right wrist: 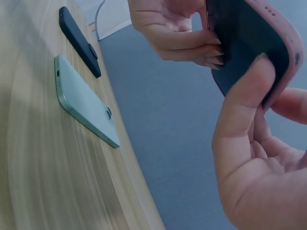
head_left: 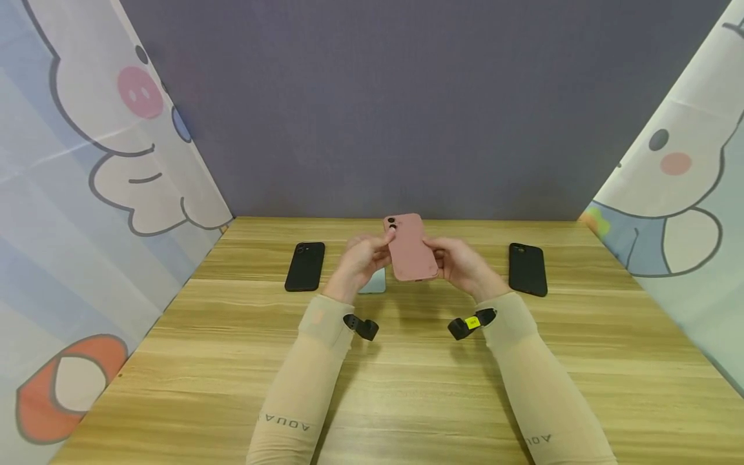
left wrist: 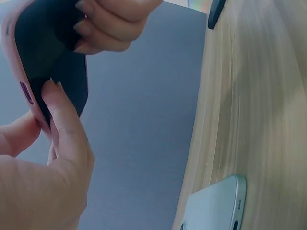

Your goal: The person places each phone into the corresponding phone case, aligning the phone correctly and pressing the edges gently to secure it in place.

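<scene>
From far away, I have both hands holding up the pink phone (head_left: 415, 253), above the tabletop (head_left: 401, 400). The left hand (head_left: 361, 259) is on the pink phone's left side. Its fingers (left wrist: 63, 112) are clamped on it, with the thumb up by the little round cameras. The right hand (head_left: 460, 261) is on the pink phone's right side, and its fingers (right wrist: 247, 91) pinch it too. Its underside is dark with a pink rim; I can't tell if the pink is a case. A pale green phone (right wrist: 86, 100) lies below the pink phone, a bit to its left. One black phone (head_left: 305, 267) lies farther to its left, and another black phone (head_left: 527, 270) well to its right. I think the step in hand is two-handed work on the pink phone. The next move seems to call for gentle pressing or turning, with a good grip on both sides.
</scene>
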`<state>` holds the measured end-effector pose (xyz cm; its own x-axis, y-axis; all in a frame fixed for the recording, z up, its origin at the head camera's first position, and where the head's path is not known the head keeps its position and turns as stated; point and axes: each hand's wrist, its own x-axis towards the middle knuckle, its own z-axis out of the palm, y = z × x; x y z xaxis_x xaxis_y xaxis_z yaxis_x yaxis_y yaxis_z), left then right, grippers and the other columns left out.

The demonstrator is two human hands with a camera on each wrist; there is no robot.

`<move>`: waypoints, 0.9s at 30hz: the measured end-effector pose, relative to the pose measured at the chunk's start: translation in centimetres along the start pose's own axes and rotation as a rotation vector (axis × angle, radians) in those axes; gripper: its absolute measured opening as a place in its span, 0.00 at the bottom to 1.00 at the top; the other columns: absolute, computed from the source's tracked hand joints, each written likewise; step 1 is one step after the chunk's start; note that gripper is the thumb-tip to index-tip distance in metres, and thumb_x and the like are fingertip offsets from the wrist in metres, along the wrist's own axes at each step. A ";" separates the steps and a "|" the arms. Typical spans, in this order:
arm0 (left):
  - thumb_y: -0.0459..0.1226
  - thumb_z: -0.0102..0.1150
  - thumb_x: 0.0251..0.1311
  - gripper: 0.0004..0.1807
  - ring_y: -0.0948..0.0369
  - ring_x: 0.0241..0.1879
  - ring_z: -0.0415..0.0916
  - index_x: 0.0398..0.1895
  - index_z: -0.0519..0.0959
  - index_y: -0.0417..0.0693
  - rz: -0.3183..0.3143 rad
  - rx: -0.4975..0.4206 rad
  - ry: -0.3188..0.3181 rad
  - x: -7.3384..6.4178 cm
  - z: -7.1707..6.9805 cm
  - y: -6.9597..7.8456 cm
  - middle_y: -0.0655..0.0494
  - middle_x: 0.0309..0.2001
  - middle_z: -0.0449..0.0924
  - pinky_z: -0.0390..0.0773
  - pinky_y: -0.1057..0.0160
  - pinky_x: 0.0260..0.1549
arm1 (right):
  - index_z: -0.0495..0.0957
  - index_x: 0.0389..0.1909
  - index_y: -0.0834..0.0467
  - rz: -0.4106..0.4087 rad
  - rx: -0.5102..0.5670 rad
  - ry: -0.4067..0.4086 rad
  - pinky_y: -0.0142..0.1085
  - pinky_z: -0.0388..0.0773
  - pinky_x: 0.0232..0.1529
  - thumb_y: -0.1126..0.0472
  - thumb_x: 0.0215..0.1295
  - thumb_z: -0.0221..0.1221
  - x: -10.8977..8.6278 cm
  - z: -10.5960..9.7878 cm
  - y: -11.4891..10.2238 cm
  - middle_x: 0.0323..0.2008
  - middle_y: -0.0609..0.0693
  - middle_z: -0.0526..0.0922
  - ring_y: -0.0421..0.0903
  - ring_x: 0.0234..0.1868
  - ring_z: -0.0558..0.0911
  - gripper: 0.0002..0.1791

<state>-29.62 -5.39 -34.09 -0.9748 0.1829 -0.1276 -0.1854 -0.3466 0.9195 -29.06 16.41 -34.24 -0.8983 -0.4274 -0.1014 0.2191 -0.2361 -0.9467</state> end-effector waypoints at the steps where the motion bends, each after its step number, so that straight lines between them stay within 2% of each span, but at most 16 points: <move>1: 0.35 0.62 0.71 0.11 0.61 0.31 0.78 0.29 0.87 0.46 -0.004 0.014 -0.002 0.0 0.0 0.0 0.53 0.33 0.82 0.81 0.64 0.37 | 0.83 0.40 0.56 0.001 -0.005 0.007 0.35 0.83 0.32 0.61 0.78 0.51 0.0 0.0 0.0 0.31 0.51 0.84 0.44 0.30 0.84 0.12; 7: 0.34 0.61 0.71 0.08 0.60 0.32 0.81 0.33 0.86 0.44 -0.033 0.062 -0.059 -0.1 -0.4 0.1 0.53 0.32 0.83 0.82 0.63 0.40 | 0.87 0.36 0.56 -0.007 -0.037 0.012 0.35 0.82 0.30 0.59 0.79 0.52 0.0 -0.3 0.0 0.29 0.51 0.84 0.44 0.26 0.82 0.15; 13: 0.30 0.60 0.70 0.06 0.59 0.34 0.83 0.35 0.85 0.41 -0.052 0.070 -0.113 0.0 -0.6 0.4 0.51 0.34 0.84 0.83 0.62 0.43 | 0.87 0.35 0.56 -0.026 -0.021 0.019 0.34 0.82 0.32 0.60 0.80 0.51 -0.2 -0.5 -0.1 0.30 0.50 0.84 0.43 0.29 0.83 0.17; 16: 0.30 0.61 0.70 0.05 0.58 0.36 0.83 0.36 0.84 0.40 -0.050 0.075 -0.110 0.0 -0.5 0.4 0.50 0.36 0.84 0.83 0.60 0.47 | 0.87 0.35 0.56 -0.032 0.004 0.032 0.34 0.83 0.33 0.61 0.80 0.50 -0.1 -0.4 -0.1 0.31 0.51 0.84 0.43 0.31 0.83 0.17; 20: 0.30 0.61 0.69 0.08 0.58 0.36 0.83 0.46 0.83 0.33 -0.035 0.095 -0.078 0.0 -0.5 0.4 0.50 0.37 0.84 0.83 0.61 0.46 | 0.87 0.35 0.56 -0.039 -0.007 0.030 0.34 0.82 0.35 0.61 0.80 0.50 0.1 -0.3 0.0 0.32 0.50 0.85 0.43 0.32 0.83 0.17; 23: 0.30 0.62 0.68 0.13 0.59 0.35 0.83 0.51 0.82 0.29 -0.020 0.125 -0.034 0.1 -0.4 0.2 0.50 0.36 0.84 0.83 0.62 0.42 | 0.86 0.36 0.56 -0.028 -0.044 0.030 0.34 0.83 0.36 0.61 0.80 0.50 0.1 -0.3 0.0 0.33 0.50 0.85 0.43 0.33 0.83 0.16; 27: 0.30 0.63 0.68 0.13 0.58 0.36 0.83 0.51 0.82 0.29 0.004 0.184 -0.007 0.0 -0.1 0.0 0.49 0.37 0.84 0.84 0.59 0.45 | 0.82 0.43 0.61 -0.006 -0.132 0.060 0.35 0.83 0.36 0.59 0.81 0.50 0.0 -0.2 -0.1 0.33 0.50 0.85 0.43 0.33 0.84 0.14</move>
<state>-29.63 -5.46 -34.12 -0.9745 0.1887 -0.1212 -0.1547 -0.1738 0.9726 -29.16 16.63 -34.18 -0.9215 -0.3725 -0.1101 0.1654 -0.1198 -0.9789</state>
